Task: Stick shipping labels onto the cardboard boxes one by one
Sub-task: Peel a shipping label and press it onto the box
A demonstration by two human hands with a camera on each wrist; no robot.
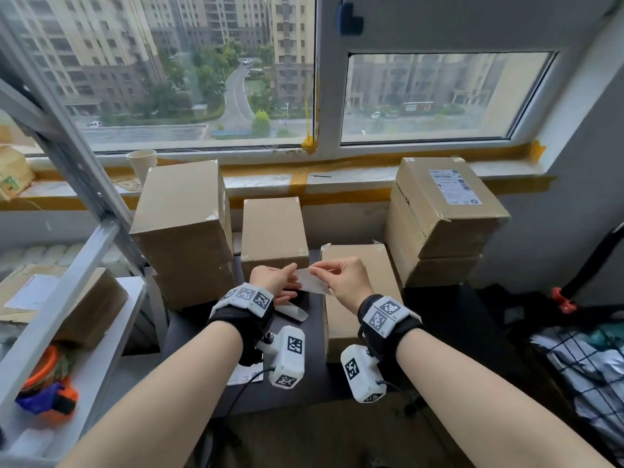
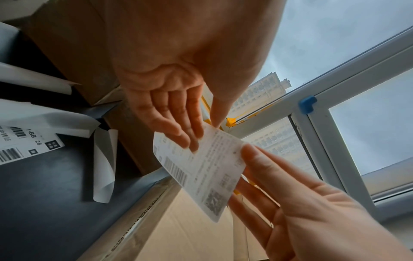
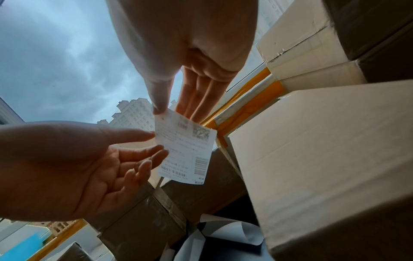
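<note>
Between my two hands I hold a white shipping label, printed with barcodes, in the air above the dark table. My left hand pinches its left end between thumb and fingers. My right hand pinches the other end by a corner. Just beyond my hands stand a flat cardboard box and a plain middle box. A tall box stands to the left. The box stack on the right carries a stuck label.
Curled backing papers and another printed label lie on the dark table. A metal shelf with a box stands on the left. A paper cup sits on the windowsill.
</note>
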